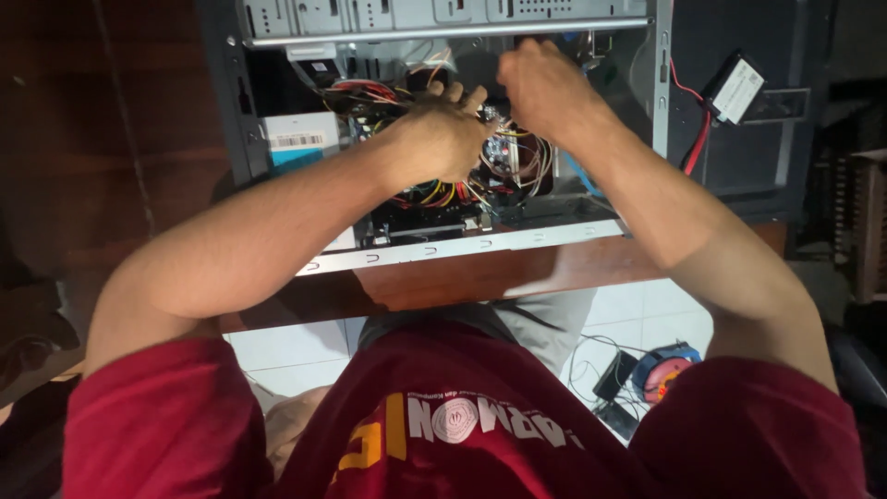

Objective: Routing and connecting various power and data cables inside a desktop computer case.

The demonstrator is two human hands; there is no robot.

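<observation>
While both forearms reach up from the bottom of the frame, the person's hands work inside an open computer case that lies on a brown wooden desk in the upper middle of the picture. The left hand sits at the centre of the case, fingers curled narrow around a tangle of coloured wires, red, yellow, black and white, which it touches and seems to pinch near its fingertips. The right hand is just beside it, higher and to the right, knuckles toward the camera; its fingers bend down into the case, and whether they grip anything cannot be told, since they are hidden behind the hand. The wire bundle lies between and below the two hands, in the middle of the case. In the upper left of the case is a light box with a white label. Along the top edge runs a grey metal drive bay. To the upper right, outside the case, a small black box hangs on red and black leads. A round blue and red object lies on the white tiled floor at lower right.
</observation>
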